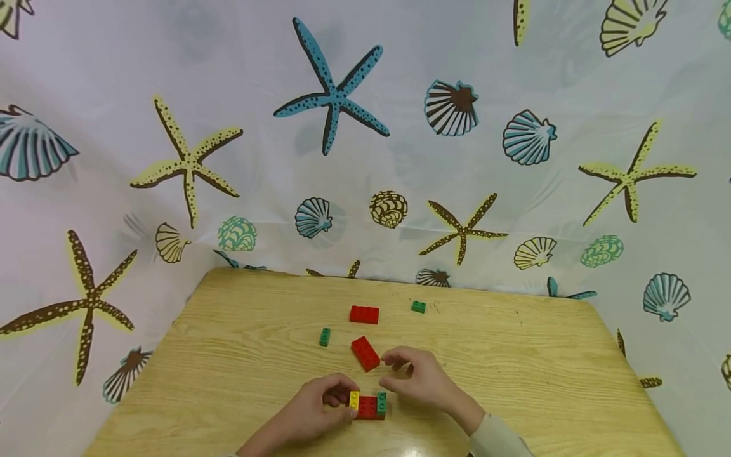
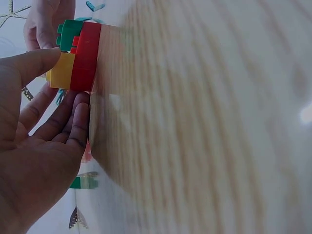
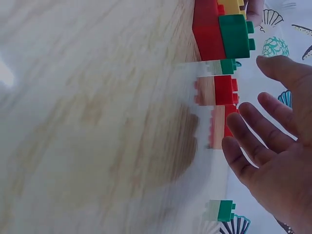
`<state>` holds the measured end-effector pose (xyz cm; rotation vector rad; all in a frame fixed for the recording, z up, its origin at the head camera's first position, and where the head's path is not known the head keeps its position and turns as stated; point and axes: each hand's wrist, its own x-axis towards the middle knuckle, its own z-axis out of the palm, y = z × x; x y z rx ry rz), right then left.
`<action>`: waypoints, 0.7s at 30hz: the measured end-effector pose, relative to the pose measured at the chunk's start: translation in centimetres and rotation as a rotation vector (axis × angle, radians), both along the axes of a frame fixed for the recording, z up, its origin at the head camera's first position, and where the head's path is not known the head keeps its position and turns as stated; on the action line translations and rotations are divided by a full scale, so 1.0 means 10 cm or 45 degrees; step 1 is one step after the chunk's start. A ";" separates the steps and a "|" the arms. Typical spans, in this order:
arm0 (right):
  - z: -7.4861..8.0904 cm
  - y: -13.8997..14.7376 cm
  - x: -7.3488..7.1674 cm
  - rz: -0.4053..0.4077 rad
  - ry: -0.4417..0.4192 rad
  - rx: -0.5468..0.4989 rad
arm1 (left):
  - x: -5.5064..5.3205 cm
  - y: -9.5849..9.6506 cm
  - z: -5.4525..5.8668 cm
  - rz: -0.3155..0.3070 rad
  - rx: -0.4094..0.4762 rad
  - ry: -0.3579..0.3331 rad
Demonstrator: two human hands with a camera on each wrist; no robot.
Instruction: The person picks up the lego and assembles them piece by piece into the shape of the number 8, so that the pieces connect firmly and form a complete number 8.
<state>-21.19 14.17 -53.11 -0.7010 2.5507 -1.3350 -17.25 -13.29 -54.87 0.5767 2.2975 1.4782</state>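
On the table near the front edge lies a red toy building brick [image 1: 368, 407] with a yellow brick [image 1: 354, 400] on its left end and a green brick [image 1: 381, 404] on its right end. My left hand [image 1: 321, 406] holds this stack at the yellow end, thumb on the near side and fingers round the far side. In the left wrist view the thumb lies against the yellow brick [image 2: 62, 70]. My right hand [image 1: 421, 379] is just right of the stack, fingers spread and holding nothing. A second red brick [image 1: 365, 353] lies beyond it, close to its fingertips.
Farther back are a third red brick [image 1: 364, 315], a small green brick [image 1: 325, 337] to the left and another small green brick [image 1: 419, 306] to the right. A white curtain [image 1: 394, 158] with starfish and shells surrounds the wooden table [image 1: 240, 343].
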 end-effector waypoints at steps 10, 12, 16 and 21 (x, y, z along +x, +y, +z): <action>-0.07 -0.09 -0.11 -0.025 -0.013 0.024 | -0.01 -0.01 0.00 -0.016 0.028 0.007; -0.08 -0.11 -0.13 -0.035 -0.021 0.039 | -0.01 -0.01 0.00 -0.015 0.025 0.004; -0.11 -0.14 -0.17 -0.058 -0.008 0.075 | -0.01 -0.01 0.00 -0.020 0.026 -0.002; -0.13 -0.18 -0.20 -0.075 0.018 0.100 | -0.01 -0.01 0.01 -0.004 0.016 -0.040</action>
